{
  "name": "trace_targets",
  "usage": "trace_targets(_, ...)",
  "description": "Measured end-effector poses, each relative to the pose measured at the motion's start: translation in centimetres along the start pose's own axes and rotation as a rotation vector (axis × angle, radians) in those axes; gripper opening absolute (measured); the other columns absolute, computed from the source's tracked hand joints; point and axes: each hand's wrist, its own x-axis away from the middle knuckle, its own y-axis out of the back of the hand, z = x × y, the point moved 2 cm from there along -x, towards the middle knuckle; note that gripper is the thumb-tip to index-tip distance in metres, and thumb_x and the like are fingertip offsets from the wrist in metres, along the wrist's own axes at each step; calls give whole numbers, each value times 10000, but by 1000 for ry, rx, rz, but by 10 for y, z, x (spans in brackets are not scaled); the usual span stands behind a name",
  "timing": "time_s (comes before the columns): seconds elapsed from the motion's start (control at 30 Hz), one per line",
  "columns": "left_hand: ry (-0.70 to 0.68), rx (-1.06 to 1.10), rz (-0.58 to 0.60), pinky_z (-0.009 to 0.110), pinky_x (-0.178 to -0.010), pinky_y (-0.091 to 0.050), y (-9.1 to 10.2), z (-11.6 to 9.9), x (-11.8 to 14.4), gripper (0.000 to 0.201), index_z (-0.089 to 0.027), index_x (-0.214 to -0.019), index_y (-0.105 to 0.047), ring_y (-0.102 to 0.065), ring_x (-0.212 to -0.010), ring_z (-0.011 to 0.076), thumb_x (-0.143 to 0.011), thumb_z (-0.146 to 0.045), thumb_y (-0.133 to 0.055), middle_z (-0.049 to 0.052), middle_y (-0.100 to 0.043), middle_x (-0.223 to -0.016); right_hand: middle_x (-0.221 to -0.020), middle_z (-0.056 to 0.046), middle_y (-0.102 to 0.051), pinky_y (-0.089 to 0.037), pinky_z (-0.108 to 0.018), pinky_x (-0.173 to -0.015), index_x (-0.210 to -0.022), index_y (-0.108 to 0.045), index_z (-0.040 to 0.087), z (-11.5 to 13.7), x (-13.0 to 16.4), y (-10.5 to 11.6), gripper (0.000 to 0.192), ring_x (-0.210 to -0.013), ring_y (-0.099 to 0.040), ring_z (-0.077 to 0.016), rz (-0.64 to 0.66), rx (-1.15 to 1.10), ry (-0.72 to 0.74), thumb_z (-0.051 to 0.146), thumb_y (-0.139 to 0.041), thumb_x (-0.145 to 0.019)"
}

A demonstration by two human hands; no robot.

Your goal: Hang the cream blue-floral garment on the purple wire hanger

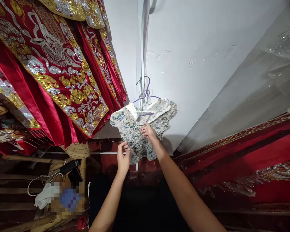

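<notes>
A small pale brocade garment [135, 127] with a blue and gold pattern hangs on a purple wire hanger [147, 95] against the white wall. My left hand [123, 157] pinches the garment's lower left edge between thumb and fingers. My right hand [148, 130] rests higher up, its fingers closed on the cloth near the middle of the chest, just under the collar.
Red robes with gold and silver embroidery [55, 64] hang close on the left. More red embroidered cloth [244, 161] under clear plastic fills the right. Below left stand a bamboo frame [26, 159], a phone with a white cable [73, 170] and a woven hat [76, 149].
</notes>
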Motion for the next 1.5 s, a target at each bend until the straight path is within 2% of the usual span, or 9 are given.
trace_targets(0.23,38,50,76,373,-952,-491,-12,4,10,311,-221,-1183,-586,-611,-1124,241,-912,-372,-603,118,-609,-1240,-584,3,-561,-345,-262,-456,-780,-509,211,-20,-5,-10,270,-444,-447,-124,-22,45,-91,443,-539,-914)
trace_targets(0.53,38,-74,123,373,-930,-493,-12,23,8,289,-235,-1202,-567,-619,-1097,228,-914,-254,-555,98,-611,-1249,-629,18,-566,-357,-238,-460,-744,-503,213,-62,46,-8,163,-481,-473,-118,-4,65,19,358,-522,-815)
trace_targets(0.63,5,-128,169,375,-933,-489,-23,27,8,363,-240,-1233,-542,-612,-1092,221,-879,-161,-541,93,-592,-1271,-598,22,-558,-355,-234,-449,-687,-508,207,-64,62,-7,164,-476,-479,-116,31,88,39,341,-549,-773)
trace_targets(0.77,-33,-188,251,376,-939,-477,-40,27,6,436,-238,-1213,-551,-597,-1080,225,-807,-77,-557,87,-578,-1217,-627,26,-587,-361,-231,-426,-759,-521,210,-62,75,-5,141,-458,-494,-116,33,89,38,332,-587,-734)
trace_targets(0.97,-122,-213,280,359,-899,-473,-51,20,7,278,-210,-1053,-578,-592,-1005,225,-810,-78,-549,67,-592,-1031,-565,14,-559,-344,-223,-433,-630,-515,200,-60,93,-7,224,-457,-466,-104,104,49,43,373,-560,-766)
trace_targets(1.13,-106,-175,267,342,-851,-485,-45,9,8,187,-198,-1078,-573,-614,-935,219,-898,-180,-524,65,-620,-981,-538,5,-554,-316,-236,-425,-646,-587,190,-51,111,-11,350,-446,-438,-106,203,-7,29,510,-600,-785)
trace_targets(1.3,-220,-161,275,363,-984,-439,-38,-7,3,301,-209,-1172,-604,-576,-1145,246,-902,-143,-490,108,-615,-1196,-526,-17,-570,-282,-253,-419,-640,-658,185,-35,127,-10,398,-420,-402,-98,323,-39,18,560,-662,-773)
trace_targets(1.4,-245,-231,326,325,-859,-464,-36,-8,2,138,-201,-991,-602,-601,-960,219,-926,-181,-482,80,-631,-1008,-538,-32,-579,-282,-260,-414,-650,-683,192,-15,126,-3,364,-422,-397,-95,353,-62,28,525,-677,-797)
trace_targets(1.5,-256,-325,351,286,-740,-441,-36,-6,5,121,-208,-839,-520,-549,-788,186,-947,-219,-468,37,-561,-821,-546,-31,-584,-261,-249,-381,-660,-675,199,30,109,9,294,-422,-387,-93,267,-111,81,462,-716,-786)
